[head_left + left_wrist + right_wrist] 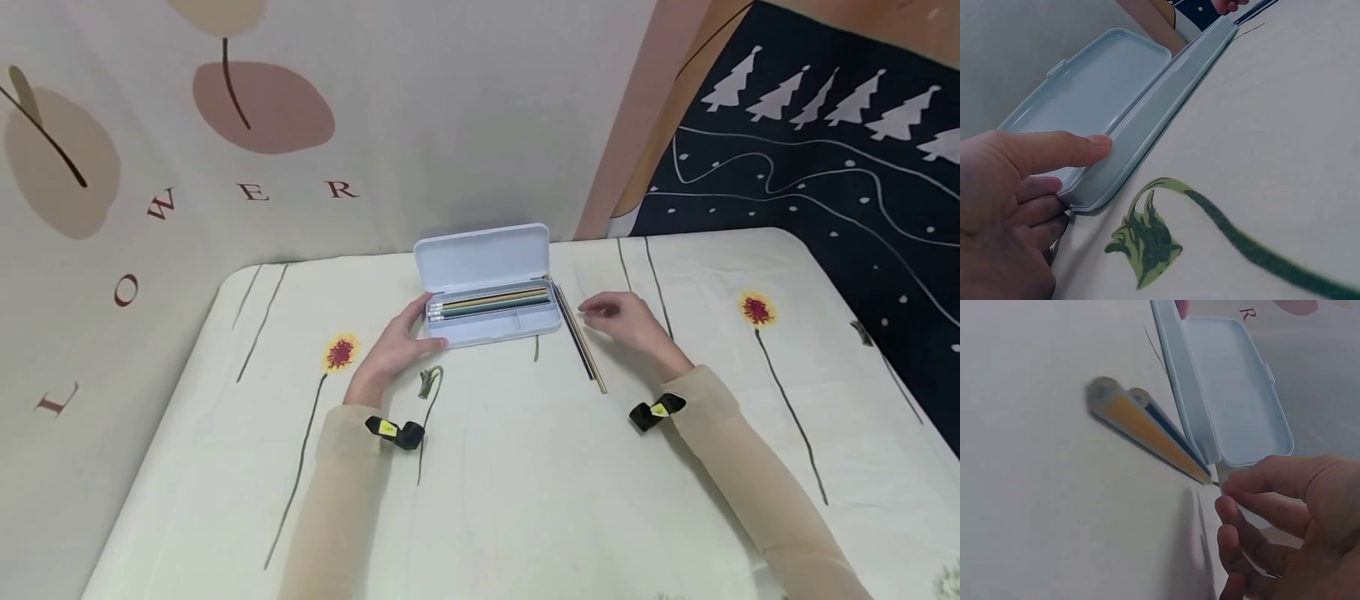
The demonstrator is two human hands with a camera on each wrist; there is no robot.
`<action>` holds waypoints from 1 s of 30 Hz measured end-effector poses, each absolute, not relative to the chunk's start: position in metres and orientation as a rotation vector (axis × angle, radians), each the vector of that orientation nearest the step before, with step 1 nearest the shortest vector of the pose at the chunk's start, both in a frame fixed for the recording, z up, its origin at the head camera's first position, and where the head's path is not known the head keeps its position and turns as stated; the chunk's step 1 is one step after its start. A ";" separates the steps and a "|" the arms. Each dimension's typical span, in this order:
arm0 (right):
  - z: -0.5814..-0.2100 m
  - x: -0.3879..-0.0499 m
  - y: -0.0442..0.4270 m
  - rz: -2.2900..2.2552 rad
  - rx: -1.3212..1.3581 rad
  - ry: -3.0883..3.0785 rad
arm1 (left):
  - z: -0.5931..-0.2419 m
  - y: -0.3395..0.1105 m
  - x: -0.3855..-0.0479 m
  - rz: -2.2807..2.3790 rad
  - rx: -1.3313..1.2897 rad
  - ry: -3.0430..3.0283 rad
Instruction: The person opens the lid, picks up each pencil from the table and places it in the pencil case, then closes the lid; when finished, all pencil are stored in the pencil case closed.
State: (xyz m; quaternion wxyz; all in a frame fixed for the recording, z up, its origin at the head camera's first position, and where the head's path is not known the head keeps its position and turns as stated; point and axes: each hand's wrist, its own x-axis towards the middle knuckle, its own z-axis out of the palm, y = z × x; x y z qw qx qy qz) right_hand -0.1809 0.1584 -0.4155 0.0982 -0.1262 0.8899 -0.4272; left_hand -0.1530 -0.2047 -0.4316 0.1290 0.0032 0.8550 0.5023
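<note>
A pale blue pencil case stands with its lid raised. Several pencils with white ends lie in its long compartment. My left hand grips the case's left end; in the left wrist view its thumb lies along the front wall and the other fingers are at the end. Two loose pencils, one yellow-gold and one dark, lie side by side along the case's right end. Just right of them is my right hand, fingers loosely bent, holding nothing visible.
A white cloth printed with flowers and stems covers the table. Behind the case hangs a pale fabric with leaf shapes and letters. A dark blue cloth with white trees hangs at the right.
</note>
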 end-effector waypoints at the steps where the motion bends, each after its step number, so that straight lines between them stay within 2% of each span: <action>1: -0.416 -0.179 0.159 -1.252 -0.379 2.633 | -0.431 -0.205 -0.153 1.461 0.006 2.488; 17: -0.427 -0.168 0.150 -1.155 -0.246 2.708 | -0.430 -0.203 -0.151 1.465 0.002 2.483; 30: -0.426 -0.173 0.138 -1.020 -0.141 2.813 | -0.433 -0.207 -0.157 1.427 0.010 2.496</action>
